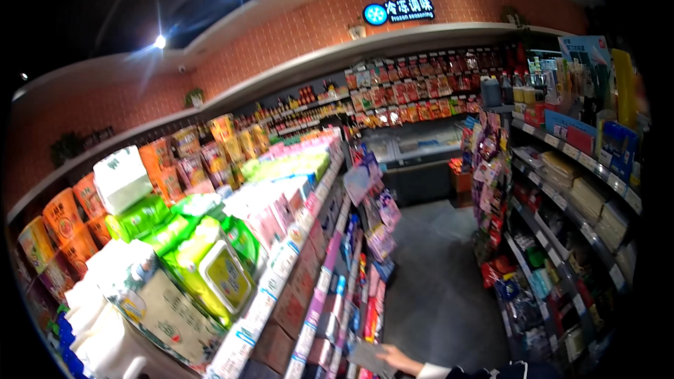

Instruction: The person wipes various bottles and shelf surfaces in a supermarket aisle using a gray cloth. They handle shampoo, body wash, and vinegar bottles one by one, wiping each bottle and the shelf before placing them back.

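From the lower edge, what appears to be my right hand (399,360) reaches leftward in a dark sleeve with a white cuff. Its fingers grip a flat grey piece (370,357), which looks like a cloth, beside the lower levels of the left shelf. Price strips (295,350) run along that shelf's edges, with narrow coloured packages (372,316) at the hand's side. Higher up stand green wipe packs (226,273) and a beige printed pack (171,321). My left hand is out of view.
A grey floor aisle (434,263) runs ahead to a freezer chest (421,179). Hanging packets (382,216) jut into it from the left, and another hanging rack (489,168) from the right. Stocked shelves (574,152) line the right side. Tubs (66,216) stand behind the green packs.
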Action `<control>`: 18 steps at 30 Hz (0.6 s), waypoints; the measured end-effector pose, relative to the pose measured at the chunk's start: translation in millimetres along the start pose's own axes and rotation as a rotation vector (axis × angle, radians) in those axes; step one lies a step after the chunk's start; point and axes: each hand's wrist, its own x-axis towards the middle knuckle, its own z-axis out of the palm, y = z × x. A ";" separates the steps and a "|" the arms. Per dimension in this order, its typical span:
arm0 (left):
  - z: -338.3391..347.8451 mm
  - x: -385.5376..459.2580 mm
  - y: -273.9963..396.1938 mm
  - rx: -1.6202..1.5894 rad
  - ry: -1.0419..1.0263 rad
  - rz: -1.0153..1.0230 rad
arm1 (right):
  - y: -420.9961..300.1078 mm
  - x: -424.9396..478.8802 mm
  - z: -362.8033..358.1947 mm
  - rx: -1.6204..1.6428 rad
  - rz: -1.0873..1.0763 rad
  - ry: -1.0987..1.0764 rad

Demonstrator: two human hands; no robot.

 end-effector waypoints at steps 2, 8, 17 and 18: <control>2.6 -1.7 -11.1 0.053 -0.028 -0.053 | 70.6 7.2 -8.0 -0.057 -0.006 0.003; 1.6 -6.5 -47.4 0.149 -0.098 -0.253 | 31.6 9.6 -18.9 -0.183 0.299 -0.010; 10.2 -25.8 -84.2 0.195 -0.208 -0.453 | 17.6 28.3 -28.3 -0.239 0.323 -0.109; 15.0 -27.8 -89.0 0.202 -0.218 -0.467 | 16.3 35.0 -31.1 -0.243 0.320 -0.121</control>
